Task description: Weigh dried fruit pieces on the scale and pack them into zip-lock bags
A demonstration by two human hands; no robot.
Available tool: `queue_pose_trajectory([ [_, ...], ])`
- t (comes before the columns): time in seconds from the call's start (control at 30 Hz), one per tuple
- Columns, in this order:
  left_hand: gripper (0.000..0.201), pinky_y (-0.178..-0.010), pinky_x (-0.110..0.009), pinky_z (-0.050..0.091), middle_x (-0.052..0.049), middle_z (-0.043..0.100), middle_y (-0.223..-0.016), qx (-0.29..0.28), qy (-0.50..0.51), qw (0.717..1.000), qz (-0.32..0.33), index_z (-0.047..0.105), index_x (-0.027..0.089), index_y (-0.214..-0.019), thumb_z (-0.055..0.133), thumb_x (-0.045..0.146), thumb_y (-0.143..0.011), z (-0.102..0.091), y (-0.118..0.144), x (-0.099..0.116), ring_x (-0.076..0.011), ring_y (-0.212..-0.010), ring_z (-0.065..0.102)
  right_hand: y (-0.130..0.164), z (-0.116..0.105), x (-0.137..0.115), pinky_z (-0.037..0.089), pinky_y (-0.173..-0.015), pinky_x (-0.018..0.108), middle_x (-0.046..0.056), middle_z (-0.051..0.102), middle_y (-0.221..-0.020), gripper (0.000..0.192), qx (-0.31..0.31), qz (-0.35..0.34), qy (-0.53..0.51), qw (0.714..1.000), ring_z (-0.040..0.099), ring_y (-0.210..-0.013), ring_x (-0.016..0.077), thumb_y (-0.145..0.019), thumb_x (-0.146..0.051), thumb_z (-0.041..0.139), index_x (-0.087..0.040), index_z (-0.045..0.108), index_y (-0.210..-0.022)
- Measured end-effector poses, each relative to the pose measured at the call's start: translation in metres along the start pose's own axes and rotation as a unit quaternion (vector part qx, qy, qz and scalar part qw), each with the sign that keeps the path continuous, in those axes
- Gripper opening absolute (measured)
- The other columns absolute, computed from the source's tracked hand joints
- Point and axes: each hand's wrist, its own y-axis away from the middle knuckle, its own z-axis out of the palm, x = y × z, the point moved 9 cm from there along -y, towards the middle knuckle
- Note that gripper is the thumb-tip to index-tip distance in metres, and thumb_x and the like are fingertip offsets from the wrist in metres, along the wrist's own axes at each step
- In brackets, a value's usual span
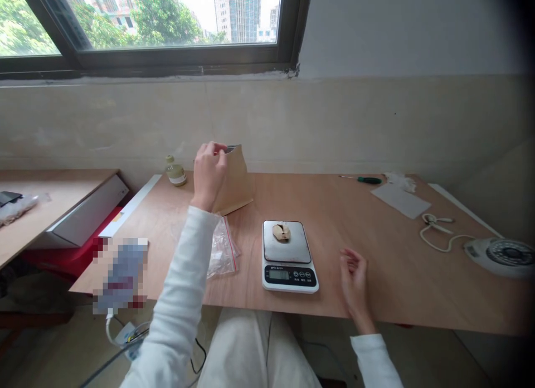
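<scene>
Brown paper bag (234, 182) stands toward the back of the wooden table (309, 201), at eleven o'clock from the white scale (288, 287). Fingers of the left hand (209, 173) bend at its top rim; whether they pinch it, I cannot tell. Small tan pieces (281, 232) sit on the scale's metal plate. The right hand (354, 279) lies just past three o'clock from the scale, fingers loosely curled, how fully closed being unclear. Around the bag, a clear zip bag (221, 254) lies at six o'clock and a bottle (176, 173) stands at nine. Farther out, a screwdriver (368, 180) lies at three.
</scene>
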Motion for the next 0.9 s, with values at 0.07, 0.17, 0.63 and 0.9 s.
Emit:
queue_pose_trajectory([
  [0.07, 0.026, -0.085, -0.033, 0.046, -0.009, 0.067, -0.096, -0.105, -0.038, 0.994, -0.016, 0.066, 0.015, -0.092, 0.042, 0.017, -0.084, 0.032, -0.021, -0.006, -0.0201, -0.092, 0.060, 0.000, 0.000, -0.001, 0.044, -0.082, 0.034, 0.012, 0.055, -0.115, 0.046, 0.004, 0.006, -0.006, 1.000, 0.055, -0.097, 0.0213, -0.082, -0.053, 0.052, -0.019, 0.047, -0.113],
  [0.17, 0.028, -0.081, -0.031, 0.047, -0.010, 0.069, -0.097, -0.242, -0.099, 0.965, -0.024, 0.068, 0.016, -0.092, 0.043, 0.014, -0.079, 0.069, -0.024, -0.022, -0.0205, -0.090, 0.062, 0.000, -0.002, -0.003, 0.044, -0.080, 0.034, 0.011, 0.055, -0.113, 0.045, 0.018, 0.007, -0.011, 1.000, 0.055, -0.095, 0.0207, -0.082, -0.052, 0.052, -0.020, 0.046, -0.112],
  [0.63, 0.030, -0.100, -0.047, 0.033, -0.017, 0.051, -0.126, -0.039, -0.129, 0.988, 0.075, 0.058, 0.015, -0.112, 0.044, 0.020, -0.086, 0.040, -0.044, -0.022, -0.0325, -0.121, 0.044, -0.001, -0.010, -0.003, 0.043, -0.080, 0.034, 0.010, 0.052, -0.108, 0.038, 0.061, 0.012, -0.020, 0.998, 0.053, -0.094, 0.0200, -0.083, -0.044, 0.050, -0.019, 0.046, -0.111],
  [0.9, 0.033, -0.089, -0.034, 0.043, -0.011, 0.069, -0.098, -0.177, -0.128, 0.974, 0.054, 0.067, 0.016, -0.094, 0.036, 0.019, -0.085, 0.056, -0.048, -0.052, -0.0236, -0.097, 0.059, -0.001, -0.009, 0.005, 0.044, -0.079, 0.034, 0.010, 0.053, -0.107, 0.039, 0.058, 0.016, -0.025, 0.998, 0.053, -0.093, 0.0200, -0.082, -0.043, 0.050, -0.020, 0.045, -0.112],
])
